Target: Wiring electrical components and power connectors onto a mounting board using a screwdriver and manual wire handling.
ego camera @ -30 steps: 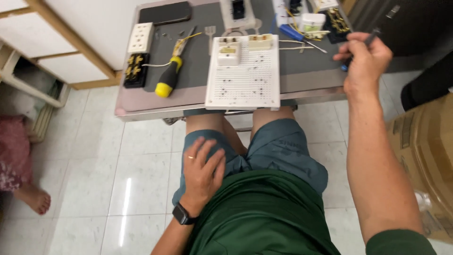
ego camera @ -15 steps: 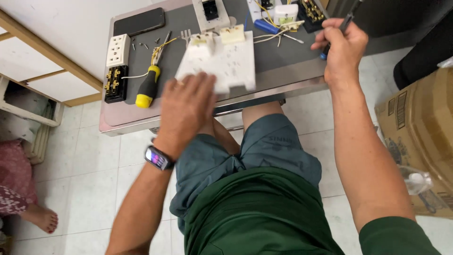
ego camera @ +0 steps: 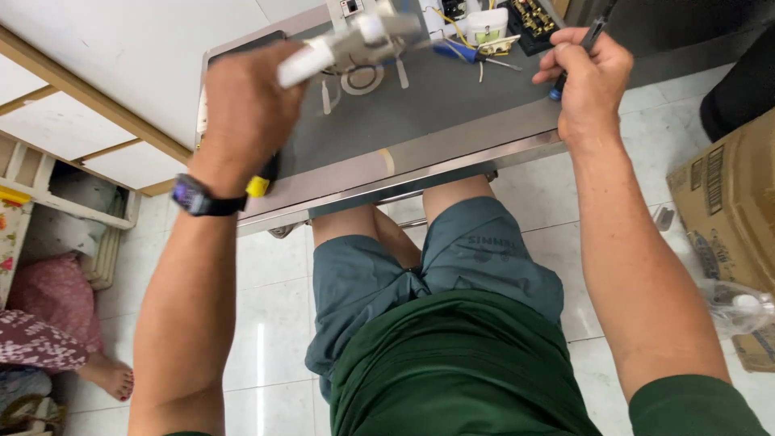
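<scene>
My left hand (ego camera: 246, 113), with a dark watch on the wrist, is closed around a white socket panel (ego camera: 347, 44) and holds it tilted above the grey table (ego camera: 420, 121); the panel is blurred. My right hand (ego camera: 589, 81) rests at the table's right front edge, gripping a slim dark tool with a blue tip (ego camera: 559, 87). Between the hands lie a coiled wire ring (ego camera: 362, 81) and a blue screwdriver (ego camera: 462, 52). A yellow handle end (ego camera: 258, 186) peeks out under my left wrist.
Small white and black socket parts (ego camera: 488, 24) crowd the table's far edge. The steel table rim (ego camera: 452, 165) runs above my knees. A cardboard box (ego camera: 726, 210) stands on the tiled floor at right. Another person's foot (ego camera: 105, 375) is at lower left.
My left hand rose from my thigh to the table, took hold of the white panel and lifted it off the surface. My right hand stayed at the right edge with its tool.
</scene>
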